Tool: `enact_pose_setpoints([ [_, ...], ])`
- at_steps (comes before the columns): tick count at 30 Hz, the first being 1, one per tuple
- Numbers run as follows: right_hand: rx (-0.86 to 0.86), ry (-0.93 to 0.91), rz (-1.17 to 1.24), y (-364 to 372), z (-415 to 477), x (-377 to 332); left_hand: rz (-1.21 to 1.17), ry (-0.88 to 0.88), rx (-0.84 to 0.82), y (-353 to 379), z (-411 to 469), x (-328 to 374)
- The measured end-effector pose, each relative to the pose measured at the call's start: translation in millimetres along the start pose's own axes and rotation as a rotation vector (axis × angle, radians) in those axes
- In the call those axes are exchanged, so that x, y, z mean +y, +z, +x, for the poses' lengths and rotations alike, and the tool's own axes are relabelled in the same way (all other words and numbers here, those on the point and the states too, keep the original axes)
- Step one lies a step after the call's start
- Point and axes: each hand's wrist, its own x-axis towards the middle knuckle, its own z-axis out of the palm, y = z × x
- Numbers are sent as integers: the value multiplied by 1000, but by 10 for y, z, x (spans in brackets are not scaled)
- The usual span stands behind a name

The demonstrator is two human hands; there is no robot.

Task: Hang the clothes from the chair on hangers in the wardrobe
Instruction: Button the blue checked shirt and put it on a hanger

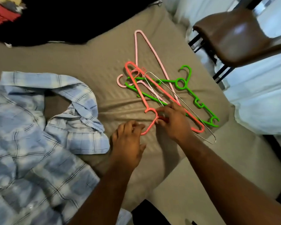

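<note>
A blue plaid shirt (39, 127) lies spread on the bed at the left. To its right is a heap of hangers: a coral hanger (137, 85) on top, a green hanger (190, 91), a pale pink hanger (151, 47) and a thin wire hanger (185, 108). My left hand (128, 143) curls its fingers around the hook of the coral hanger. Just to the right, the neck of that same hanger is pinched by my right hand (173, 120). The brown chair (237, 36) stands at the upper right with nothing on its seat.
The bed (87, 62) is covered by a taupe sheet. Dark clothing (71, 18) and a red item (2, 15) lie at its far edge. White curtains (258, 103) hang to the right, behind the chair. A dark object (149, 215) is at the bottom edge.
</note>
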Motion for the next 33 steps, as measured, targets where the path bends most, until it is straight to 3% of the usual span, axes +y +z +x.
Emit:
enact_pose_setpoints([
  [5,198,77,82,63,80,113,83,-74,18,255,148,91],
  [10,143,91,-34,-81,308,164,155,-139,55,244,251,143],
  [13,244,74,-91,-371,405,67,146,-181,59,207,296,158],
  [17,333,3,138,-956,553,-186,77,-189,76,221,292,118],
  [19,208,5,549,-1218,594,-464,-97,-215,102,185,297,131],
  [22,-246,69,1288,-1367,561,-950,-748,-334,325,-93,261,159],
  [24,-550,67,1577,-1223,528,-1263,-1053,-324,378,-411,190,130],
  [26,-748,32,1759,-918,476,-1559,-1239,-290,364,-752,76,32],
  [28,-825,39,1873,-559,372,-1902,-1273,-349,446,-1030,-125,-189],
  [30,-791,91,1895,-289,254,-2206,-1145,-466,630,-1179,-360,-527],
  [33,-692,123,1573,105,58,-2707,-817,-570,827,-1431,-847,-1219],
])
